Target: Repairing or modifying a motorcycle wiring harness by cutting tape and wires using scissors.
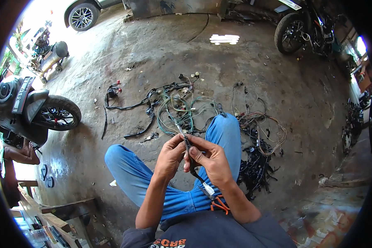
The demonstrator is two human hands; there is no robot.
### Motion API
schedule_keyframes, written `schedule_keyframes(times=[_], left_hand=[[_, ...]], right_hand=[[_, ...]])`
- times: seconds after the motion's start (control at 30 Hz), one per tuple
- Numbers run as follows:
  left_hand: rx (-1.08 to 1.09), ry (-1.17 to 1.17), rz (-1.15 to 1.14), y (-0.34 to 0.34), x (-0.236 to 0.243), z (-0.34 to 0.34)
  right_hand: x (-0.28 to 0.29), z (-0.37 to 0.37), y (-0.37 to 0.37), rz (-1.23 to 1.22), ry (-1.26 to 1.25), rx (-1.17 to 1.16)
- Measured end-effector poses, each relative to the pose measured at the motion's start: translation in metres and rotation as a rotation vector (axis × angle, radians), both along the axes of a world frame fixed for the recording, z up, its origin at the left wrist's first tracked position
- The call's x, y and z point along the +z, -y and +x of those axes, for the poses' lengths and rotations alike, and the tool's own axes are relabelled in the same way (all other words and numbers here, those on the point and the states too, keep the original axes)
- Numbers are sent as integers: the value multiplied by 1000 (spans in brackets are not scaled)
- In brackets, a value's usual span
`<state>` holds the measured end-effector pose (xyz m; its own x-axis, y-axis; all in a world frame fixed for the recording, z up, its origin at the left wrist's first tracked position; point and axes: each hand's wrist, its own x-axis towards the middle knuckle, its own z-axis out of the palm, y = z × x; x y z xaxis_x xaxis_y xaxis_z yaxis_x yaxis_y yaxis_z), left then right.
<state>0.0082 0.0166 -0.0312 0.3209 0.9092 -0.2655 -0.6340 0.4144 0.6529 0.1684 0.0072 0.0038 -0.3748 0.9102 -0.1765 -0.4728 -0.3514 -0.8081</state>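
My left hand and my right hand are closed together on a dark wire bundle, fingers and thumbs pinching it above my lap. Thin, lighter wires run out beyond my fingertips toward the floor. The bundle's lower end hangs down to a white connector. Orange-handled pliers lie in my lap beside that connector. Beyond my knees, tangled green, black and tan wiring with small connectors lies on the concrete floor. A heap of black stripped scraps sits beside my right knee.
A scooter stands at left, a person's arm beside it, with sandals nearby. A motorcycle is back right, a car wheel back left, with machinery below it. Wooden boards are at lower left.
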Motion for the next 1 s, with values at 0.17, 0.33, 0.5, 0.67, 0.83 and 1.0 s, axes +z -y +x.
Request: schedule_keyframes(times=[0.17,0.33,0.5,0.67,0.83,1.0], left_hand=[[128,-54,-59,3,-5,5],[55,-267,-218,18,22,6],[-126,-331,-168,25,20,-17],[-179,-659,68,25,21,-22],[-168,-741,167,26,17,-28],[51,-1057,453,26,15,-11]], right_hand=[[-11,-4,-2,61,90,3],[-17,-8,-1,56,297,-79],[-25,-4,-6,173,358,-43],[-21,-4,-8,139,391,-37],[-13,1,-5,424,773,-93],[-12,-4,1,323,817,-160]])
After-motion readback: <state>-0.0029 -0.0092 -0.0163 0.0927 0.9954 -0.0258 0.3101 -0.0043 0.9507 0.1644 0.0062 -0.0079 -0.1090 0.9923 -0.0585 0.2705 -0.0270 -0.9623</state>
